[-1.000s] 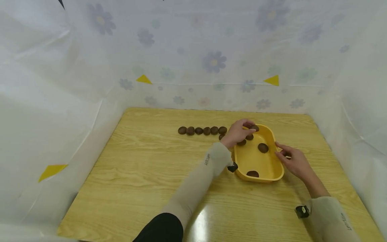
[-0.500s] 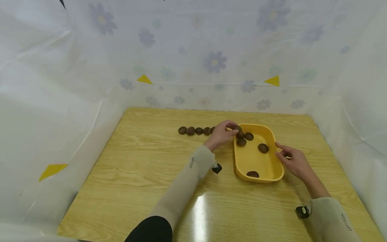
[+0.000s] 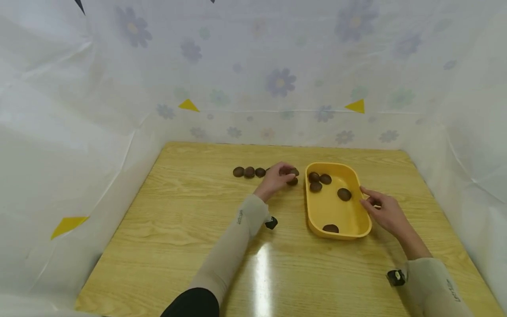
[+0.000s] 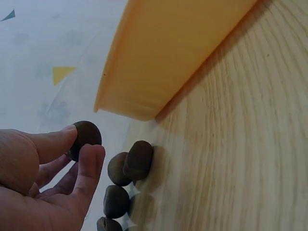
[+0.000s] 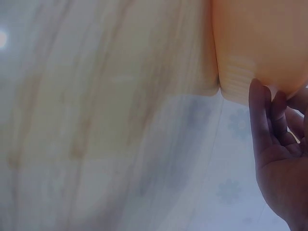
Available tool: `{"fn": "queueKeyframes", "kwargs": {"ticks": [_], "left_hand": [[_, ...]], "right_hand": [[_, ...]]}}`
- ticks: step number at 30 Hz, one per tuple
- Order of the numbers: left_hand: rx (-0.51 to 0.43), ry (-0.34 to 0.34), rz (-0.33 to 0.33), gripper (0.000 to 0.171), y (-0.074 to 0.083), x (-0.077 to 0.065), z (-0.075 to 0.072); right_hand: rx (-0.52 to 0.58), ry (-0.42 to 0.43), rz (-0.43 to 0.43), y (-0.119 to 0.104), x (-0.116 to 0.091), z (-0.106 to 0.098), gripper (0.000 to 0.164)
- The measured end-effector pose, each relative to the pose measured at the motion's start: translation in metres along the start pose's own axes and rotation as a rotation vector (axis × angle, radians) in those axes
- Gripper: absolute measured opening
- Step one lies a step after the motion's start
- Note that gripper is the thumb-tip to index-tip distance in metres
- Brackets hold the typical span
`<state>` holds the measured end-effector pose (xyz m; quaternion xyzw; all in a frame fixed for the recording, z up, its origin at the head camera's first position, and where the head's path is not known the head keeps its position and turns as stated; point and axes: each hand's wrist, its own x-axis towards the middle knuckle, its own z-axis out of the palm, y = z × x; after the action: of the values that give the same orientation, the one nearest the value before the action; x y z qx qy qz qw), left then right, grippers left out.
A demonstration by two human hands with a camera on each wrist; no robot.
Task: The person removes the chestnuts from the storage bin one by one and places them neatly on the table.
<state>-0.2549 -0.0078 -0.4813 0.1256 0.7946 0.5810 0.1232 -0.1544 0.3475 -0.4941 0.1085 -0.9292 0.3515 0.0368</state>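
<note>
My left hand (image 3: 275, 180) pinches a smooth dark brown stone (image 4: 89, 137) between thumb and fingers. In the head view it is over the right end of a row of similar stones (image 3: 249, 172), partly hidden by the hand. Another stone (image 3: 293, 181) lies just in front of that end. To the right stands a yellow plastic container (image 3: 336, 213), with several stones inside, three of them clustered in its far left corner (image 3: 315, 187). At the container's right side, my right hand (image 3: 388, 213) rests its fingertips against rim and wall, fingers fairly straight (image 5: 259, 110).
The wood-grain table (image 3: 190, 229) is enclosed by pale plastic sheeting (image 3: 245, 66) printed with flowers at the back. Yellow triangles (image 3: 355, 106) mark the sheeting. Single stones lie in the container's middle (image 3: 344, 194) and near end (image 3: 330, 228).
My left hand has moved left from the container's far left corner with a stone, out over the rim to the end of the row. The right hand and container have stayed put.
</note>
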Motion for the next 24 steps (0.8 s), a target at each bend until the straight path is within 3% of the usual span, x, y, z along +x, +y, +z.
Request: {"fn": "queueKeyframes", "kwargs": {"ticks": [13, 19, 24], "left_hand": [[0.069, 0.101, -0.052, 0.032, -0.024, 0.0, -0.006], [0.065, 0.132, -0.102, 0.031, -0.029, 0.0, -0.007], [0.092, 0.137, -0.107, 0.028, -0.031, -0.001, -0.008]], "right_hand": [[-0.006, 0.002, 0.007, 0.0, 0.001, 0.0, 0.049], [-0.01, 0.001, 0.006, -0.001, 0.001, 0.0, 0.049], [-0.011, -0.006, 0.013, -0.001, 0.0, 0.0, 0.049]]}}
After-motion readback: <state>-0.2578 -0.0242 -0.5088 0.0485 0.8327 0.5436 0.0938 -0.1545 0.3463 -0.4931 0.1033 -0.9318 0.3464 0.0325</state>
